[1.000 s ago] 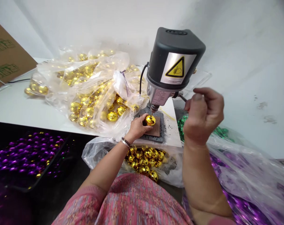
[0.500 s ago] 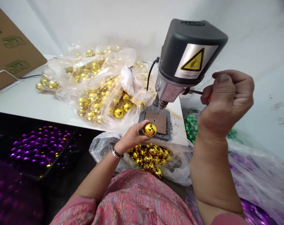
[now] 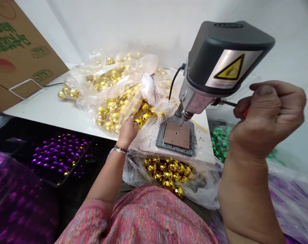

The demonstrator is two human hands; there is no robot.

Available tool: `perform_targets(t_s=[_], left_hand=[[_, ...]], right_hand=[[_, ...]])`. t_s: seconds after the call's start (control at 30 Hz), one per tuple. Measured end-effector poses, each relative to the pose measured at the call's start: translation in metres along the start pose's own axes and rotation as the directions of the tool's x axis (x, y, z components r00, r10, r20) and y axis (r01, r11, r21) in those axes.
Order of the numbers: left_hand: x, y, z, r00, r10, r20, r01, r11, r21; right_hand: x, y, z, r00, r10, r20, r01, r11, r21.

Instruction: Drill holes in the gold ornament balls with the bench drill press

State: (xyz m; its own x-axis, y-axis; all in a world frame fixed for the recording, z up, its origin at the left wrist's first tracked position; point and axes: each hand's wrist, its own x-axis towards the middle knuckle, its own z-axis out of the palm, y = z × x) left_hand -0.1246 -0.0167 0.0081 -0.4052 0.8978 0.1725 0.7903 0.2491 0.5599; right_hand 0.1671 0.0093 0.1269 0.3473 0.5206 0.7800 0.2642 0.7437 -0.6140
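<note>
My left hand (image 3: 128, 130) reaches to the open mouth of a clear plastic bag (image 3: 86, 101) of gold mirrored balls. Its fingertips are against a gold ball (image 3: 138, 122) there, mostly hidden, so I cannot see whether they grip it. My right hand (image 3: 269, 117) is closed around the feed lever (image 3: 229, 103) of a small bench drill press (image 3: 220, 57); a bit of red shows between the fingers. Under the drill bit (image 3: 182, 122) lies a brown board (image 3: 176, 136) with a hole in it, on the grey base (image 3: 159, 140). No ball is on the board.
An open plastic bag (image 3: 207, 189) with gold balls hangs below the table's front edge. Dark shavings dot the white table (image 3: 203, 149). A cardboard box (image 3: 21, 51) stands left; a crate of purple balls (image 3: 58, 154) is lower left, green balls (image 3: 220, 142) at right.
My left hand has let go of the gold ball it held before the drill base and moved left to the bag of balls. My right hand stays on the lever. The view has shifted left.
</note>
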Motion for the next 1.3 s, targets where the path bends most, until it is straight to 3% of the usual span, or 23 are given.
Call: perform_targets(t_s=[0.1,0.23,0.3,0.37,0.5,0.6,0.7,0.77,1.0,1.13,1.3], left_hand=[[0.007,0.001,0.009,0.991,-0.021,0.134,0.003,0.991,0.134],[0.004,0.002,0.021,0.989,-0.036,0.146,0.020,0.994,0.109],[0.002,0.002,0.022,0.992,-0.006,0.128,0.007,1.000,-0.007],[-0.002,0.004,0.017,0.991,0.059,0.117,-0.032,0.974,-0.226],[-0.023,0.018,-0.005,0.970,0.182,0.164,-0.029,0.751,-0.659],[-0.043,0.033,-0.013,0.908,0.286,0.306,0.043,0.663,-0.747],[-0.054,0.044,-0.003,0.839,0.341,0.423,0.113,0.652,-0.750],[-0.056,0.048,0.011,0.826,0.336,0.453,0.132,0.665,-0.735],[-0.042,0.057,0.047,0.857,0.253,0.449,0.131,0.736,-0.664],[-0.033,0.063,0.050,0.882,0.232,0.411,0.046,0.824,-0.564],[-0.026,0.078,0.046,0.883,0.247,0.399,-0.080,0.917,-0.391]], right_hand=[[0.000,0.000,0.000,1.000,-0.009,0.006,0.009,1.000,0.001],[-0.001,-0.001,0.000,1.000,-0.029,0.011,0.029,1.000,0.004],[-0.002,-0.001,0.000,1.000,-0.028,0.015,0.028,1.000,-0.007],[-0.002,-0.003,0.000,0.999,-0.027,0.025,0.027,1.000,-0.011],[0.008,-0.007,0.002,0.998,-0.039,0.049,0.040,0.999,-0.025],[0.029,-0.010,0.005,0.997,0.009,0.082,-0.002,0.996,-0.085],[0.056,-0.009,0.011,0.988,0.101,0.114,-0.083,0.985,-0.151],[0.072,-0.005,0.017,0.980,0.153,0.127,-0.131,0.977,-0.169],[0.101,0.011,0.036,0.964,0.237,0.119,-0.204,0.951,-0.234],[0.102,0.007,0.041,0.959,0.275,0.074,-0.243,0.925,-0.291],[0.101,-0.003,0.042,0.955,0.291,0.056,-0.247,0.887,-0.391]])
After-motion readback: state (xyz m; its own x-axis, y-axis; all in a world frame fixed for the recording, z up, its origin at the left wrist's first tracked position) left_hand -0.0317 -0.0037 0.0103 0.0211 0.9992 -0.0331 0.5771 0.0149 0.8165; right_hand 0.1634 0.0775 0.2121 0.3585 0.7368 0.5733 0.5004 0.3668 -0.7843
